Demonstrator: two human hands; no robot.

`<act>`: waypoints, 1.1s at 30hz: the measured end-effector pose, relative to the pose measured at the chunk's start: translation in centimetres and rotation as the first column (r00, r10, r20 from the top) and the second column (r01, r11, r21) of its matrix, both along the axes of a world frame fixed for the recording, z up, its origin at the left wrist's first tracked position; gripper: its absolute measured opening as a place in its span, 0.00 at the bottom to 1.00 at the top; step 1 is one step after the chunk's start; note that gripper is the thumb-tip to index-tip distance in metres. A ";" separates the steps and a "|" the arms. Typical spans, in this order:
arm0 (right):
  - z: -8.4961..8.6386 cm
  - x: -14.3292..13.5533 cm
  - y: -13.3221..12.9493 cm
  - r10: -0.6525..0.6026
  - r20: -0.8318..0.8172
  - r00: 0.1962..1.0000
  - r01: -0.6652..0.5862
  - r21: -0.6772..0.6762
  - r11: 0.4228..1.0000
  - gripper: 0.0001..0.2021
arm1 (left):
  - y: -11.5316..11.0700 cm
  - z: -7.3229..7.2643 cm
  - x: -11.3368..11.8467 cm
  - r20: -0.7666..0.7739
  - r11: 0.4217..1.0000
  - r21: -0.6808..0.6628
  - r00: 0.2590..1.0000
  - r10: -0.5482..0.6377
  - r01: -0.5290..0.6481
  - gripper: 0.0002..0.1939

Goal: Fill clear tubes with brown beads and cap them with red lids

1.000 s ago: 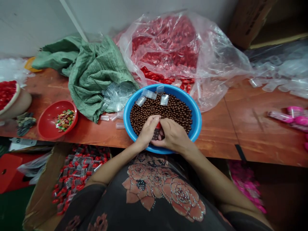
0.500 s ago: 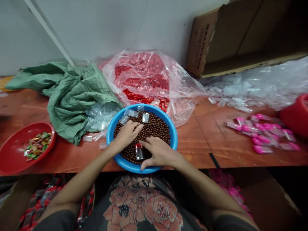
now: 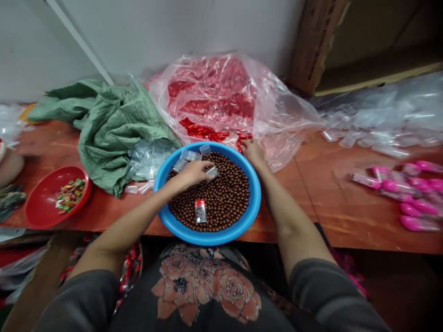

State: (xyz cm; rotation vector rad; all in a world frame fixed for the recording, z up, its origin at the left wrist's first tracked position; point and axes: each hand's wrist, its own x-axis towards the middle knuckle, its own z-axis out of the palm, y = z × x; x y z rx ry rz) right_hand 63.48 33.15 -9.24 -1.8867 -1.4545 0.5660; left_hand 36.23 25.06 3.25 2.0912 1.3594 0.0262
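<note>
A blue basin (image 3: 254,203) full of small brown balls (image 3: 228,198) sits at the table's front edge. My left hand (image 3: 196,172) is closed on a clear plastic container (image 3: 212,173) above the balls. Beyond the basin's right rim, my right hand (image 3: 252,151) reaches to the red pieces (image 3: 238,144) at the mouth of a clear bag; its fingers are closed round something red. A clear container with a red cap (image 3: 200,211) lies on the balls. More clear containers (image 3: 188,155) rest at the basin's far left.
A red bowl of wrapped candies (image 3: 31,207) and a green cloth sack (image 3: 114,129) stand left. Loose clear containers (image 3: 148,159) lie by the sack. Pink-capped containers (image 3: 415,189) are at the right, below a cardboard box (image 3: 313,50) and more clear containers (image 3: 374,124).
My right hand has left the red-capped container and moved up and right to the red pieces. My left hand has moved right and taken hold of a clear container. The view has shifted.
</note>
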 end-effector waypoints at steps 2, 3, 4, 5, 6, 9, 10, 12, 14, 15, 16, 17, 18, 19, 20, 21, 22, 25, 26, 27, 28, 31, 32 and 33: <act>-0.8 0.2 0.2 0.010 -0.039 0.999 -0.011 -0.010 1.000 0.11 | -0.9 -0.2 -1.7 0.048 0.985 -0.171 0.999 0.020 -0.012 0.22; -1.1 0.3 0.2 0.010 -0.063 0.998 -0.011 -0.012 1.000 0.09 | -1.3 -0.4 -2.2 0.056 0.975 -0.223 0.998 0.041 -0.027 0.19; -1.3 0.6 0.1 0.004 -0.091 0.996 -0.005 -0.011 1.000 0.08 | -1.6 -0.8 -2.5 0.065 0.966 -0.254 0.995 0.070 -0.051 0.15; -1.4 0.8 0.0 -0.010 -0.121 0.993 0.009 -0.008 1.000 0.09 | -1.8 -1.3 -2.5 0.082 0.957 -0.278 0.990 0.113 -0.086 0.11; -1.4 1.1 -0.2 -0.029 -0.155 0.987 0.029 -0.004 1.000 0.10 | -1.9 -1.8 -2.2 0.108 0.945 -0.302 0.981 0.163 -0.124 0.09; -1.1 1.6 -1.1 -0.099 -0.278 0.955 0.103 -0.001 0.995 0.19 | -1.7 -3.4 0.0 0.191 0.906 -0.373 0.940 0.284 -0.198 0.05; -0.9 1.8 -1.6 -0.116 -0.310 0.944 0.121 -0.003 0.993 0.21 | -1.5 -3.8 0.8 0.215 0.899 -0.389 0.929 0.301 -0.201 0.05; -0.1 2.1 -3.0 -0.136 -0.436 0.890 0.150 -0.003 0.989 0.24 | -1.1 -4.3 2.3 0.257 0.896 -0.401 0.916 0.309 -0.190 0.04; 0.9 2.4 -4.8 -0.141 -0.658 0.740 0.176 -0.014 0.984 0.25 | -0.8 -4.7 3.3 0.298 0.890 -0.418 0.898 0.324 -0.182 0.04; 1.5 2.6 -5.9 -0.134 -0.770 0.624 0.184 -0.023 0.983 0.25 | -0.7 -4.8 3.6 0.316 0.884 -0.432 0.887 0.336 -0.181 0.05; 2.1 2.7 -7.1 -0.122 -0.858 0.499 0.189 -0.030 0.982 0.25 | -0.6 -5.0 3.8 0.332 0.875 -0.450 0.875 0.352 -0.181 0.05; 2.6 2.8 -8.4 -0.106 -0.913 0.394 0.188 -0.033 0.982 0.24 | -0.6 -5.1 4.0 0.346 0.863 -0.471 0.862 0.370 -0.181 0.06; 3.2 2.8 -9.6 -0.091 -0.939 0.331 0.185 -0.030 0.982 0.24 | -0.6 -5.2 4.1 0.359 0.850 -0.496 0.848 0.389 -0.180 0.07; 3.7 2.7 -10.9 -0.075 -0.955 0.288 0.180 -0.023 0.983 0.24 | -0.7 -5.3 4.2 0.372 0.835 -0.521 0.834 0.408 -0.176 0.07; 4.2 2.6 -12.1 -0.060 -0.965 0.256 0.173 -0.015 0.985 0.23 | -0.7 -5.3 4.2 0.383 0.821 -0.545 0.820 0.426 -0.172 0.07; 4.7 2.4 -13.3 -0.047 -0.972 0.231 0.169 -0.008 0.986 0.22 | -0.8 -5.3 4.2 0.393 0.808 -0.565 0.806 0.442 -0.168 0.08; 5.1 2.1 -14.3 -0.035 -0.977 0.209 0.169 0.001 0.986 0.20 | -0.9 -5.3 4.1 0.400 0.796 -0.582 0.794 0.458 -0.165 0.08; 5.9 1.0 -16.8 -0.015 -0.975 0.222 0.229 0.037 0.973 0.14 | -1.0 -4.9 3.8 0.410 0.767 -0.621 0.766 0.495 -0.163 0.10; 6.1 0.6 -17.4 -0.014 -0.965 0.262 0.256 0.056 0.965 0.14 | -1.1 -4.6 3.6 0.411 0.759 -0.631 0.760 0.504 -0.162 0.10; 6.3 0.2 -17.9 -0.014 -0.949 0.314 0.276 0.077 0.958 0.14 | -1.1 -4.3 3.4 0.410 0.754 -0.637 0.756 0.510 -0.162 0.10; 6.5 -0.2 -18.3 -0.013 -0.929 0.370 0.286 0.101 0.953 0.15 | -1.1 -4.0 3.0 0.412 0.748 -0.644 0.751 0.515 -0.160 0.10; 7.3 -1.4 -19.3 0.010 -0.863 0.505 0.258 0.163 0.952 0.16 | -1.6 -2.6 1.5 0.453 0.719 -0.684 0.699 0.553 -0.126 0.09; 7.6 -1.7 -19.5 0.020 -0.846 0.533 0.241 0.175 0.954 0.17 | -2.0 -2.0 0.9 0.477 0.701 -0.708 0.670 0.569 -0.091 0.09; 8.0 -2.1 -19.7 0.029 -0.832 0.554 0.224 0.183 0.957 0.18 | -2.5 -1.5 0.2 0.499 0.678 -0.733 0.639 0.585 -0.049 0.09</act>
